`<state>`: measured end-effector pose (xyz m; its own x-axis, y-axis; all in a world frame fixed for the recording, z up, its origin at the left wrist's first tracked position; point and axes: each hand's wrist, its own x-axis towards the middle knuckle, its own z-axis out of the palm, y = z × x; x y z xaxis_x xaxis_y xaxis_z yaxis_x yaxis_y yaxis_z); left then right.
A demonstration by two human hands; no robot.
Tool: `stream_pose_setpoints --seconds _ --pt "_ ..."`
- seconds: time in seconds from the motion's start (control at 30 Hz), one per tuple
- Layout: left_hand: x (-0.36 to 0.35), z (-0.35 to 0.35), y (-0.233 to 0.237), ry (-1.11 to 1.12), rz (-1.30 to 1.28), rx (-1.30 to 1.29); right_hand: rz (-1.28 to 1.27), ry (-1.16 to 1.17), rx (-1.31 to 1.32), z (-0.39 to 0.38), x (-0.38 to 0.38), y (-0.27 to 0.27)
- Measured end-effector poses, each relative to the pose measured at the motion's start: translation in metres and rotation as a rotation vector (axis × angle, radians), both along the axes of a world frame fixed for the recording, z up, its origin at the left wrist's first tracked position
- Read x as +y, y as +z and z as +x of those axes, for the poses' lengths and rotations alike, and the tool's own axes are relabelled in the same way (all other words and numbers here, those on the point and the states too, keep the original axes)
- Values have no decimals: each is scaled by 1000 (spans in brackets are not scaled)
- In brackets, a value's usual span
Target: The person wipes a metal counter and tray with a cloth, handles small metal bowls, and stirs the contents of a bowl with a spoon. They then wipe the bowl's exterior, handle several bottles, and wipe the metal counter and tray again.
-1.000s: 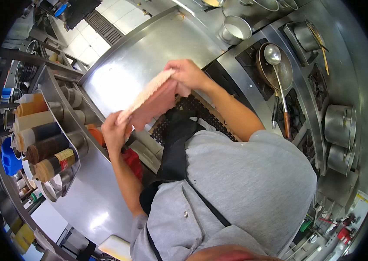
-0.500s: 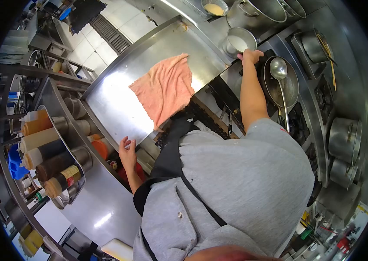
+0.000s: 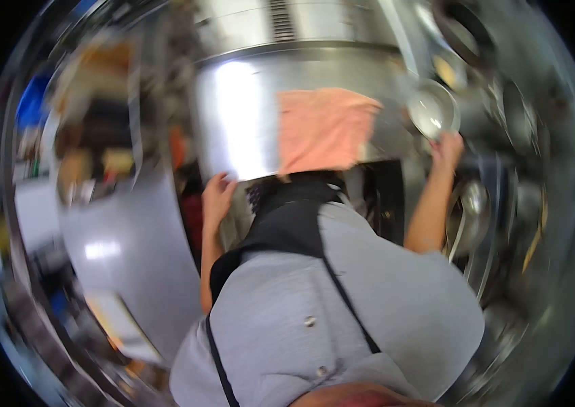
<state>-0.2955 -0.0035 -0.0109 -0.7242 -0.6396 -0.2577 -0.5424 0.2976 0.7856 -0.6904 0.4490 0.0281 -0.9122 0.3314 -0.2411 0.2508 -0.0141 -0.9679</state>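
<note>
At the right, my right hand (image 3: 446, 149) is closed at the near edge of a round metal pot (image 3: 432, 112) with whitish liquid inside. Whether it grips a handle or the rim is too blurred to tell. A crumpled orange-pink cloth (image 3: 328, 129) lies on the steel counter (image 3: 253, 108), its near side reaching the counter's edge. My left hand (image 3: 217, 195) is just off the near left corner of that counter, fingers loosely bent and apart, holding nothing.
Right of my forearm, a ladle (image 3: 474, 200) rests in a pan on the stove. Another bowl with yellowish contents (image 3: 449, 71) stands beyond the pot. On the left are a blurred tray of sauce bottles (image 3: 97, 136) and a steel worktop (image 3: 124, 251) with a cutting board (image 3: 121, 325).
The view has swung round and is blurred, so the counter and cloth now sit straighter ahead. My right hand stays at the pot; my left hand remains empty near the counter's corner.
</note>
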Motion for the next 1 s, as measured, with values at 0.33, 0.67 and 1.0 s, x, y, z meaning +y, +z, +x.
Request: stream_pose_setpoints --seconds 0.33,0.67,1.0 --pt "39 73 15 262 127 -15 -69 1333 7 105 -267 48" --pt "108 175 19 539 254 -1 -220 1820 -267 364 -493 48" --pt "94 208 -20 486 301 -58 -329 1706 -125 410 -499 31"
